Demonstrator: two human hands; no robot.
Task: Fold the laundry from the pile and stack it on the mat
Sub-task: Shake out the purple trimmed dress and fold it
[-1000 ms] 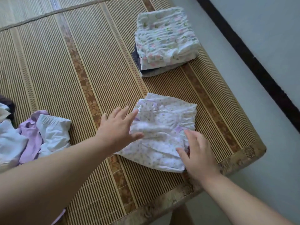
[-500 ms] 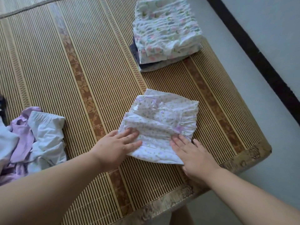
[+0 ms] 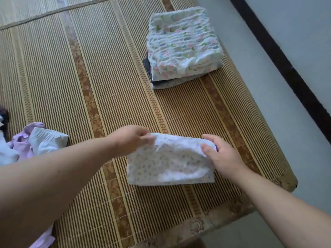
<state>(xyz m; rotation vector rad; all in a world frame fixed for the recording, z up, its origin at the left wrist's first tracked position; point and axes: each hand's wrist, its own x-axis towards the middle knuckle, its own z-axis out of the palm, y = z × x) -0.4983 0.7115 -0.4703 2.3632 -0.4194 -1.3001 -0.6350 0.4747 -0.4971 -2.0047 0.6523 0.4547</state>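
Nearest: my left hand (image 3: 132, 138) and right hand (image 3: 220, 154), fingers curled, each pinching a far corner of the small-flowered garment (image 3: 168, 165), folded on the mat (image 3: 89, 68) between them. Left of my fingers: unfolded pile (image 3: 35, 142), near. Beyond my fingertips, well apart: folded stack (image 3: 182, 45), floral piece topmost.

Bare left hand (image 3: 128, 140) and right hand (image 3: 222, 156)

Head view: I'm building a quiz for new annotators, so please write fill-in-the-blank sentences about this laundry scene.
On the mat, the unfolded pile lies ____ of the small-print garment.
The left hand and the right hand ____ grip that garment.
The top piece of the folded stack shows ____ flowers.
Missing words: left; both; pink.
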